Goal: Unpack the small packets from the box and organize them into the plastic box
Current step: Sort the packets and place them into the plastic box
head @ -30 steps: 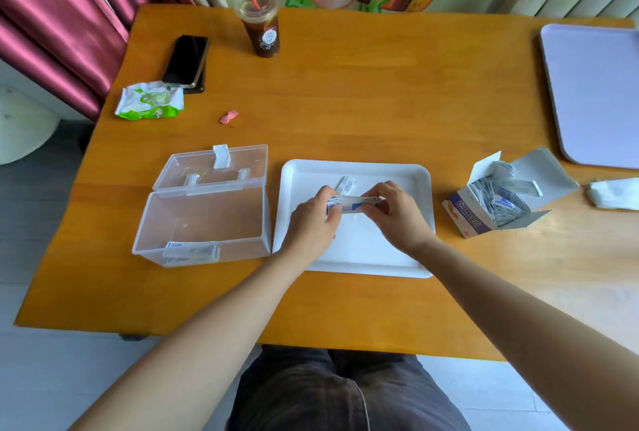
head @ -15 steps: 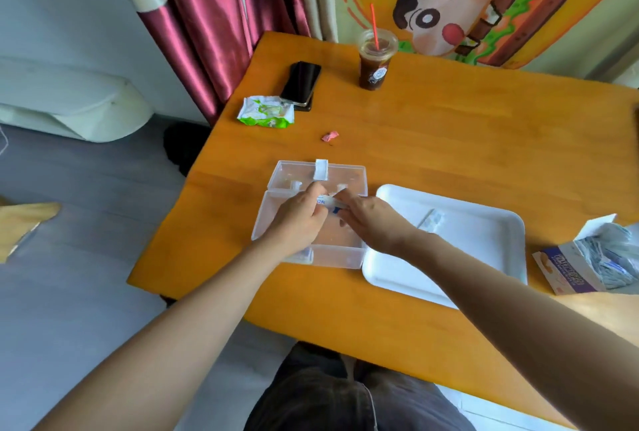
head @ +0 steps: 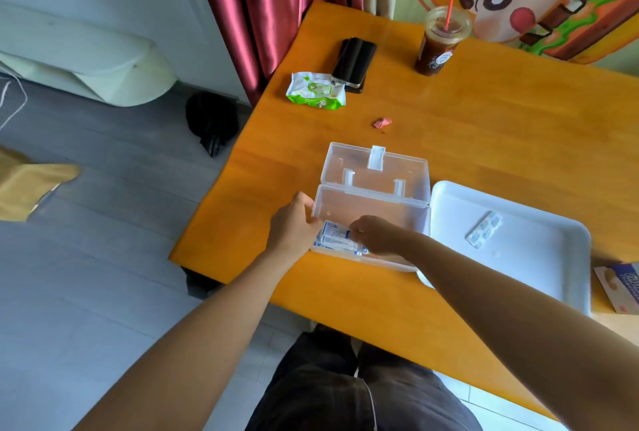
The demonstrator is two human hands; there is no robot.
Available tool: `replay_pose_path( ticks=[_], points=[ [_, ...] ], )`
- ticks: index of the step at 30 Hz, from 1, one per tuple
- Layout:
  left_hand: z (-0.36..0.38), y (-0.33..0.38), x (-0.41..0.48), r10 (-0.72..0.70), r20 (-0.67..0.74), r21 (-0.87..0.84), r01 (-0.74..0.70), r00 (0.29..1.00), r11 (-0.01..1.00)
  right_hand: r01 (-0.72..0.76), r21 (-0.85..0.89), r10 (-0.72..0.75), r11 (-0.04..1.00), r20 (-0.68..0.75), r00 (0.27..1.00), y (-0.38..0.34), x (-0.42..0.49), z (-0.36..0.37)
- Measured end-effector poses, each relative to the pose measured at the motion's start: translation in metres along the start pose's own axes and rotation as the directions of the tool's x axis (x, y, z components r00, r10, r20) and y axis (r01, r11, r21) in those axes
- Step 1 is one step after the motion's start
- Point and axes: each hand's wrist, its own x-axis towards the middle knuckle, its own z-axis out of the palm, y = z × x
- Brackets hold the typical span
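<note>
The clear plastic box [head: 375, 196] stands open on the orange table, its lid [head: 408, 168] tipped back. A small stack of white-and-blue packets [head: 332, 236] lies in its near left corner. My right hand [head: 377, 235] reaches into the box and holds the stack with curled fingers. My left hand [head: 293, 223] grips the box's left wall from outside. One more packet [head: 484, 229] lies on the white tray [head: 525, 264] to the right. The cardboard packet box [head: 619, 287] shows only partly at the right edge.
A phone [head: 354, 61], a green-and-white wipes pack [head: 316, 91], a pink scrap [head: 381, 123] and an iced drink with a straw [head: 439, 45] sit on the far part of the table. The table's left edge drops to grey floor just left of the plastic box.
Both hands carried the packets from over the tray to the plastic box. The right hand has lowered them into the near left corner, and the left hand has moved to the box's left wall.
</note>
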Motion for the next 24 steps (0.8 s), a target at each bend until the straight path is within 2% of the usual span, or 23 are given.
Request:
replay_pose_path(
  ticks=[4, 7, 12, 14, 17, 24],
  points=[
    [0.002, -0.006, 0.000, 0.023, -0.003, -0.027, -0.023, 1.000, 0.999, 0.043, 0.103, -0.026, 0.994, -0.164, 0.986, 0.004, 0.002, 0.013],
    [0.003, -0.009, 0.002, 0.039, 0.002, -0.035, -0.039, 0.999, 0.999, 0.011, 0.079, 0.009, 0.997, -0.250, 0.968, 0.007, 0.005, 0.019],
    [0.005, -0.011, 0.002, 0.055, 0.011, -0.041, -0.054, 0.998, 0.998, 0.011, -0.105, -0.038, 0.994, -0.252, 0.967, 0.006, 0.012, 0.023],
    [0.005, -0.012, 0.002, 0.056, 0.015, -0.048, -0.055, 0.998, 0.997, 0.028, -0.039, -0.037, 0.999, -0.245, 0.969, 0.000, 0.014, 0.019],
    [0.006, -0.013, 0.003, 0.055, 0.016, -0.058, -0.054, 0.998, 0.997, 0.111, 0.091, -0.098, 0.990, -0.135, 0.986, -0.013, 0.014, 0.017],
    [0.006, -0.013, 0.001, 0.069, 0.006, -0.084, -0.068, 0.998, 0.994, 0.123, 0.203, -0.092, 0.971, -0.158, 0.983, -0.016, 0.019, 0.020]
  ],
)
